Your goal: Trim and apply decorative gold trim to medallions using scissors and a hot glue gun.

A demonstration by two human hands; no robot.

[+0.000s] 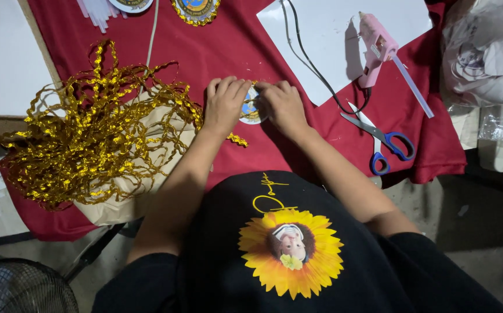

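between the two hands, at the middle of the red cloth (pixel 240 43), sits a small round badge with a gold wavy trim (pixel 251 108); the left hand (pixel 223 105) and the right hand (pixel 284 104) press down on it from either side, fingers curled together over its edges, each about equally near. a loose end of gold wavy ribbon (pixel 237 139) trails from under the left hand toward the big tangled heap of gold ribbon (pixel 92 124) further left. well apart on the right lie blue-handled scissors (pixel 382 139) and a pink glue gun (pixel 377 46) resting on a white sheet (pixel 333 35).
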